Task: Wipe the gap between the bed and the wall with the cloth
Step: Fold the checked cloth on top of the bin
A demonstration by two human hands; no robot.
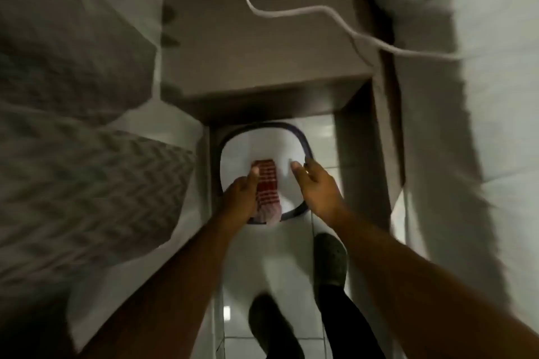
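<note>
A red and white checked cloth (267, 186) hangs over a white basin with a dark rim (303, 141) that stands on the tiled floor in the narrow aisle. My left hand (240, 198) grips the cloth at its left side, thumb along its top edge. My right hand (316, 183) is over the basin's right rim, fingers loosely curled and apart; whether it touches the rim is unclear. The bed (87, 154) with a chevron-patterned cover lies along the left. A second white bed or mattress (466, 125) runs along the right.
A grey bedside unit (262, 46) blocks the far end of the aisle just beyond the basin. A white cable (306, 10) trails across its top toward the right. My two feet in dark shoes (331, 259) stand on the white tiles behind the basin.
</note>
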